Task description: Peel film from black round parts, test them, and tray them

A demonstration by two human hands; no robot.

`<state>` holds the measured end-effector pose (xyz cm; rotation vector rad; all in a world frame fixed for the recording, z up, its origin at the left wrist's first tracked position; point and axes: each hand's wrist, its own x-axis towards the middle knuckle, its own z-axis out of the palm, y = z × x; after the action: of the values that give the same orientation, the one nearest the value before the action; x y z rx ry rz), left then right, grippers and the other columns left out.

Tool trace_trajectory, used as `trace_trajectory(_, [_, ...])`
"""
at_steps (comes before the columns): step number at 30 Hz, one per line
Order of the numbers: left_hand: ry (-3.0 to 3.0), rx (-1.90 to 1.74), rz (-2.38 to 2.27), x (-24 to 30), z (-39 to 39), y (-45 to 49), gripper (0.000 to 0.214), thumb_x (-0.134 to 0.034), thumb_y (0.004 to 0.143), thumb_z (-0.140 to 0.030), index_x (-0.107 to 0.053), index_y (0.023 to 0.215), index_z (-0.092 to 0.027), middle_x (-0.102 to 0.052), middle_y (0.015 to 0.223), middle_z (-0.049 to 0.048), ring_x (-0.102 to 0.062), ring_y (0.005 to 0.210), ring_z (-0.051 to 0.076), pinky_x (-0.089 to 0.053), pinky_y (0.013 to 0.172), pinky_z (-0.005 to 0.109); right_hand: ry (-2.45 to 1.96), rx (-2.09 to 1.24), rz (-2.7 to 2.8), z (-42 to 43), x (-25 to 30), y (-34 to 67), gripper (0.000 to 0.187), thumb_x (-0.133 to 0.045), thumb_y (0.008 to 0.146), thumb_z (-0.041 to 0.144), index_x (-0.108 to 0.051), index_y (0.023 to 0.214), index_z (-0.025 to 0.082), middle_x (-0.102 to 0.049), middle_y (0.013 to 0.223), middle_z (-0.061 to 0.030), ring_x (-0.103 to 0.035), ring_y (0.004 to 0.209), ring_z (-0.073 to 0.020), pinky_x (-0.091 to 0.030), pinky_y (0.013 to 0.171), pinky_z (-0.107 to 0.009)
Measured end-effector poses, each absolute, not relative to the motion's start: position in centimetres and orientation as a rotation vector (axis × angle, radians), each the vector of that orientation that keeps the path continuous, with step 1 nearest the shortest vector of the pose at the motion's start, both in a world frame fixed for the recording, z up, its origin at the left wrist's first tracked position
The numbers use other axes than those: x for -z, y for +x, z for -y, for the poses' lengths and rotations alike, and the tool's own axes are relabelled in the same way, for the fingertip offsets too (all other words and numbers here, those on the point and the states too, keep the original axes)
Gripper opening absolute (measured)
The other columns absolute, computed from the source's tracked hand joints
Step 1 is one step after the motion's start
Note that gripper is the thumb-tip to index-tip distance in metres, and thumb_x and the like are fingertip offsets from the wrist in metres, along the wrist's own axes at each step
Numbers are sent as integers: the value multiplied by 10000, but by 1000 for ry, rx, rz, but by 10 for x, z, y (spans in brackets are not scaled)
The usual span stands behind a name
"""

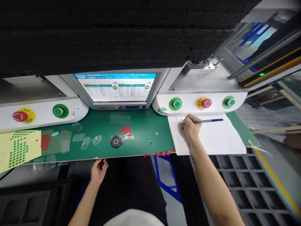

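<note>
My right hand (191, 127) grips a blue pen (207, 121) with its tip on a lined white notebook (218, 138) at the right of the green work surface (141, 125). My left hand (99, 171) hangs below the table's front edge, fingers curled around a small dark object I cannot make out. A round black part (116, 142) lies on the green surface near the middle, beside a clear sheet of red stickers (126, 131).
A monitor (115, 88) showing two green OK marks stands at the back. Machine housings left and right carry green buttons (175, 104) and red stop buttons (206, 103). A yellow sheet of green dots (18, 147) lies far left. Black foam trays (249, 182) sit lower right.
</note>
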<state>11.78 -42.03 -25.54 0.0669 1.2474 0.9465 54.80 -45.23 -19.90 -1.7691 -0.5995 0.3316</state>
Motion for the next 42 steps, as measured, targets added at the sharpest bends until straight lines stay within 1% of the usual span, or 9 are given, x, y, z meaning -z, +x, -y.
trace_trajectory(5, [84, -948, -1230, 257, 421, 116, 233, -592, 932, -191, -499, 723, -147, -450, 611, -73, -334, 426, 37, -295, 371, 150, -1759, -331, 590, 452, 200, 549, 308, -616, 962, 332, -553, 735, 134, -443, 569, 94, -349, 403, -26, -303, 373, -147])
trace_trajectory(13, [88, -948, -1237, 257, 420, 117, 261, -561, 946, -180, -478, 700, -152, -451, 595, -74, -336, 410, 37, -286, 364, 147, -1724, -358, 531, 450, 202, 550, 323, -584, 978, 378, -561, 764, 137, -447, 577, 90, -363, 406, -32, -327, 382, -155])
trace_trajectory(17, [100, -951, -1229, 258, 420, 117, 230, -585, 894, -145, -475, 693, -156, -451, 593, -72, -339, 412, 40, -308, 369, 152, -1716, -374, 519, 449, 203, 551, 321, -588, 977, 371, -559, 759, 137, -443, 572, 92, -355, 400, -29, -323, 375, -151])
trace_trajectory(29, [113, -955, -1216, 260, 420, 117, 179, -634, 767, -103, -478, 699, -159, -459, 602, -64, -331, 419, 40, -297, 362, 151, -1719, -406, 513, 448, 200, 551, 299, -598, 974, 348, -564, 768, 133, -448, 576, 93, -354, 398, -25, -316, 366, -144])
trace_trajectory(35, [111, -955, -1226, 260, 420, 117, 178, -605, 805, -101, -479, 693, -158, -462, 594, -64, -336, 410, 43, -302, 360, 155, -1738, -410, 510, 448, 198, 549, 297, -598, 973, 349, -565, 771, 133, -449, 578, 92, -352, 398, -24, -313, 364, -144])
trace_trajectory(39, [106, -963, -1228, 261, 420, 117, 184, -621, 792, -102, -478, 691, -158, -460, 593, -67, -335, 406, 40, -305, 354, 150, -1743, -413, 512, 448, 197, 549, 296, -600, 973, 346, -565, 770, 133, -447, 577, 93, -349, 396, -23, -305, 360, -142])
trace_trajectory(42, [101, -962, -1232, 260, 420, 118, 178, -600, 802, -98, -477, 688, -159, -462, 586, -68, -339, 397, 40, -300, 351, 148, -1737, -413, 519, 448, 197, 549, 297, -605, 970, 343, -563, 764, 133, -446, 574, 94, -347, 395, -23, -301, 358, -142])
